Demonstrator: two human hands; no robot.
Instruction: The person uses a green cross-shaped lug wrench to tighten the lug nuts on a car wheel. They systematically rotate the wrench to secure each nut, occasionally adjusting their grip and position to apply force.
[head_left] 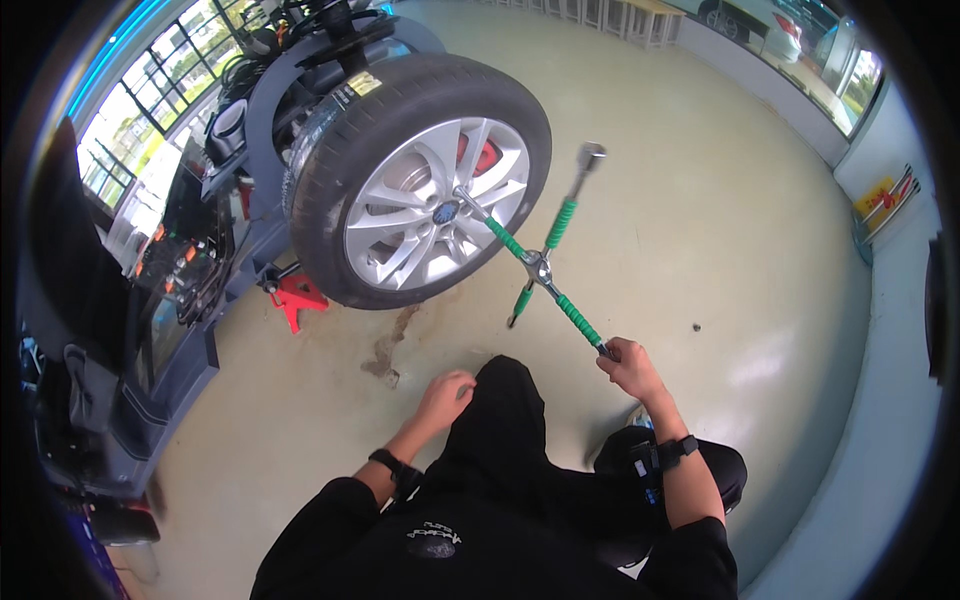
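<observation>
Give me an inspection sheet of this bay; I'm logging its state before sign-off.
Surface: glossy pale floor, dark stain below the wheel.
Job's things: cross wrench with green sleeves, one socket end on the hub of the silver alloy wheel; wheel is off the floor.
Clutter: red jack stand beside the tyre.
Grips: right hand shut on the wrench's near arm; left hand rests on the knee, holding nothing.
Cables: nothing seen.
Surroundings: windows to the left, blue wall to the right, stools far back.
</observation>
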